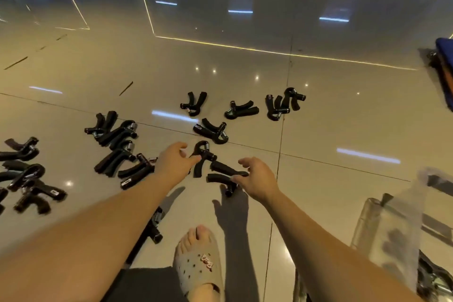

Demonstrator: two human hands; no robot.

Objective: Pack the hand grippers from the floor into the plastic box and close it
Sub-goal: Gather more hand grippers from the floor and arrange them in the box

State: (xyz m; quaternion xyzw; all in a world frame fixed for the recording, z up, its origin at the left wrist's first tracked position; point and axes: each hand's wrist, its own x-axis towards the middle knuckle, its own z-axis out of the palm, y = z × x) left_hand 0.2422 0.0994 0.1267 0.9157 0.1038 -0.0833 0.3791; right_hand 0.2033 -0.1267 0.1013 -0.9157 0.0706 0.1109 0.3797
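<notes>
both hands reach to the floor (318,130), left hand (175,160) and right hand (257,176) each loosely touching a gripper (202,154), fingers spread.

plastic box (392,223): blurred, cut off at right edge | hand gripper (152,230): half hidden under left forearm | leftmost grippers (5,193): cropped

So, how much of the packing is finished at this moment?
Early stage. Some grippers seem to sit in the plastic box, still open. The left hand and right hand each reach one hand gripper. Many hand grippers remain on the floor.
</notes>
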